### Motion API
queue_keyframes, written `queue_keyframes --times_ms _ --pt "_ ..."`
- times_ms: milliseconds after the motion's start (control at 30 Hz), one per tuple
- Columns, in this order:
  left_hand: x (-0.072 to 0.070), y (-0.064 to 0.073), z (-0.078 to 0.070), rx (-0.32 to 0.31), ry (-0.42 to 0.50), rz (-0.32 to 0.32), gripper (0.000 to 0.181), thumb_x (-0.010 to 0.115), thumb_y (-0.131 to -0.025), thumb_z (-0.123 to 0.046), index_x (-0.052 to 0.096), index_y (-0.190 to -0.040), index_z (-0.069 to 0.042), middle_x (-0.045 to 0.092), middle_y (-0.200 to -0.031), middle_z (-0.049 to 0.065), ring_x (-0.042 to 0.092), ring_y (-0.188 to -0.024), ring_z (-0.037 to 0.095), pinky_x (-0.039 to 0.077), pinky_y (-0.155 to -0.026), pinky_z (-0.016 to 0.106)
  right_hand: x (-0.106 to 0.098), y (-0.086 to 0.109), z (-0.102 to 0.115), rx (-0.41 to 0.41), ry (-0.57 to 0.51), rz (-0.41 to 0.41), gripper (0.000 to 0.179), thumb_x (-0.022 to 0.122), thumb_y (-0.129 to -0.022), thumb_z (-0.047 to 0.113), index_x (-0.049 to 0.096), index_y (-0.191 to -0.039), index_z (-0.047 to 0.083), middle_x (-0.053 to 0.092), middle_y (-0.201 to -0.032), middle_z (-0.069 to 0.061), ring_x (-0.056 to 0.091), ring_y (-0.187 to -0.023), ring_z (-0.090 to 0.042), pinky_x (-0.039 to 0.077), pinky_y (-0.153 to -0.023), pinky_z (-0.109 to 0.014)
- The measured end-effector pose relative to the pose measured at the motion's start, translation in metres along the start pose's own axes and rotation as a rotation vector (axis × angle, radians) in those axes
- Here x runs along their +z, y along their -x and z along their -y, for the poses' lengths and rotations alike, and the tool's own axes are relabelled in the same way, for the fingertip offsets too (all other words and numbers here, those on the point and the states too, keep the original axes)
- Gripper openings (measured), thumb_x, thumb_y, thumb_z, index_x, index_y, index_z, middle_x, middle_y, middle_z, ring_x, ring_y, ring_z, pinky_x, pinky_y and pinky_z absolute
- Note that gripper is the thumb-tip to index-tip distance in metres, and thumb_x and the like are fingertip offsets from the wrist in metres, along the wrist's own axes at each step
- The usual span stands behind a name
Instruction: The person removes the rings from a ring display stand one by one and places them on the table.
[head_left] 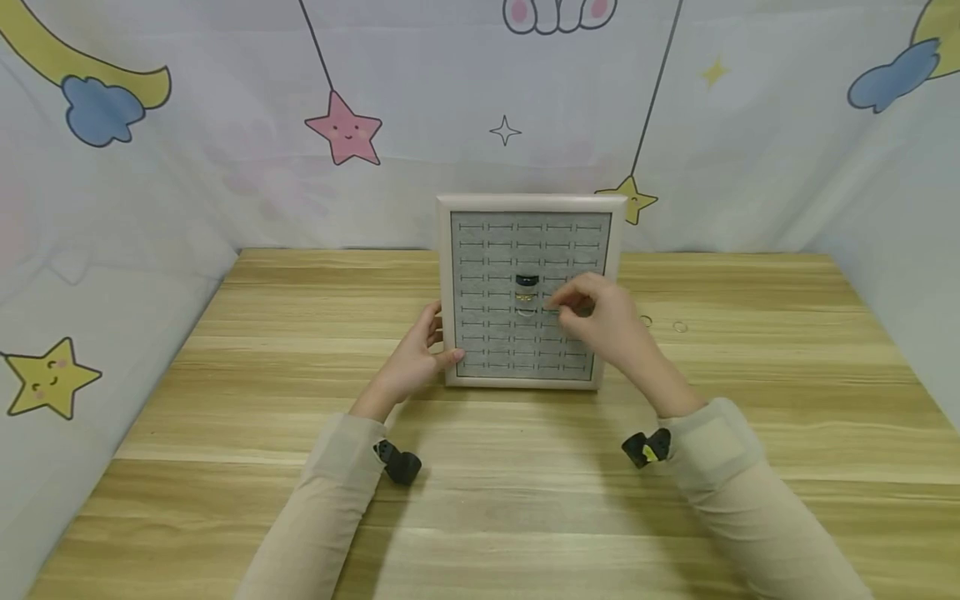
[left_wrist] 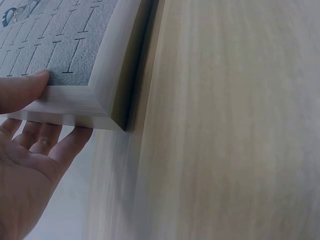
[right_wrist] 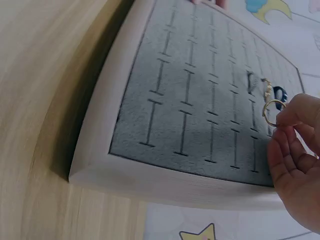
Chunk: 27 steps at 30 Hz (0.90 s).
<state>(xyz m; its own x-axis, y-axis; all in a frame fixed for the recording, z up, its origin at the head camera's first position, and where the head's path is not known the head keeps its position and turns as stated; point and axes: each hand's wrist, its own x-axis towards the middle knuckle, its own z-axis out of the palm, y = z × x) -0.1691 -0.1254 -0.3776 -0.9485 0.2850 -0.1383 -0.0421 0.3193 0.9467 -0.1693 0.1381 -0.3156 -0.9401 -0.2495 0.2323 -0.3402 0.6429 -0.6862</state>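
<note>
A ring display board with a pale wooden frame (head_left: 522, 383) and grey slotted padding (head_left: 483, 333) leans back slightly on the table. My left hand (head_left: 411, 362) grips its left side, thumb over the front and fingers behind. In the right wrist view, my right hand (right_wrist: 295, 155) pinches a thin gold ring (right_wrist: 264, 116) between thumb and index finger, close over the slots. Three rings sit in the middle column: a black ring (head_left: 527, 281) on top, a gold ring (head_left: 526, 297) below it, then a silver ring (head_left: 526, 313).
Two thin rings, one (head_left: 647, 317) nearer the board and another (head_left: 680, 322) further right, lie on the wooden table (head_left: 510, 533). Behind the board hangs a white cloth (head_left: 435, 67) printed with stars, and it also encloses both sides.
</note>
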Motion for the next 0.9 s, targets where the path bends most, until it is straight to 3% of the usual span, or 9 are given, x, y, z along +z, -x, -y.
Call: queue_keyframes --times_ms 100,200,333,500,667,900 --pt "0.0 0.0 0.0 -0.008 -0.005 -0.001 0.076 0.06 -0.09 0.002 0.016 -0.151 -0.012 0.039 -0.145 0.021 0.036 -0.138 0.038 0.036 -0.112 0.051 -0.009 -0.001 -0.004 0.051 -0.114 -0.061 0.016 0.057 -0.089 0.004 0.069 -0.1 0.001 0.067 -0.1 -0.012 0.057 -0.082 -0.01 0.048 -0.073 -0.016" --pt "0.0 0.0 0.0 -0.013 -0.009 -0.005 0.076 0.06 -0.09 0.002 0.017 -0.151 -0.012 0.039 -0.145 0.021 0.035 -0.139 0.038 0.035 -0.112 0.051 -0.019 -0.002 -0.009 0.089 -0.217 -0.176 0.017 0.059 -0.091 0.008 0.068 -0.103 0.0 0.067 -0.095 0.0 0.057 -0.082 0.0 0.046 -0.073 -0.008" --pt "0.0 0.0 0.0 -0.008 -0.006 -0.007 0.076 0.06 -0.09 0.003 0.017 -0.151 -0.011 0.039 -0.145 0.022 0.035 -0.138 0.039 0.035 -0.112 0.051 -0.033 -0.003 -0.02 0.159 -0.317 -0.329 0.018 0.062 -0.091 0.013 0.068 -0.104 0.002 0.061 -0.087 0.022 0.056 -0.082 0.004 0.046 -0.073 -0.008" --pt "0.001 -0.001 -0.001 0.0 -0.005 -0.007 0.075 0.06 -0.089 0.003 0.018 -0.15 -0.01 0.039 -0.144 0.022 0.036 -0.137 0.039 0.036 -0.112 0.051 -0.048 -0.004 -0.045 0.239 -0.352 -0.441 0.013 0.063 -0.091 0.015 0.07 -0.101 0.012 0.06 -0.085 0.026 0.056 -0.082 0.004 0.046 -0.07 -0.008" --pt "0.001 0.0 -0.002 -0.007 -0.003 -0.003 0.075 0.06 -0.09 0.003 0.018 -0.15 -0.011 0.039 -0.145 0.022 0.036 -0.138 0.039 0.036 -0.112 0.051 -0.059 0.0 -0.075 0.354 -0.334 -0.473 0.012 0.063 -0.09 0.014 0.069 -0.101 0.012 0.058 -0.084 0.026 0.056 -0.08 0.006 0.046 -0.07 -0.005" --pt "0.001 0.001 -0.003 -0.004 0.001 -0.005 0.075 0.06 -0.089 0.004 0.018 -0.15 -0.01 0.04 -0.144 0.023 0.037 -0.137 0.039 0.036 -0.111 0.051 -0.069 0.01 -0.109 0.544 -0.251 -0.418 0.014 0.061 -0.091 0.018 0.064 -0.104 0.017 0.053 -0.082 0.022 0.05 -0.078 0.008 0.044 -0.066 -0.004"
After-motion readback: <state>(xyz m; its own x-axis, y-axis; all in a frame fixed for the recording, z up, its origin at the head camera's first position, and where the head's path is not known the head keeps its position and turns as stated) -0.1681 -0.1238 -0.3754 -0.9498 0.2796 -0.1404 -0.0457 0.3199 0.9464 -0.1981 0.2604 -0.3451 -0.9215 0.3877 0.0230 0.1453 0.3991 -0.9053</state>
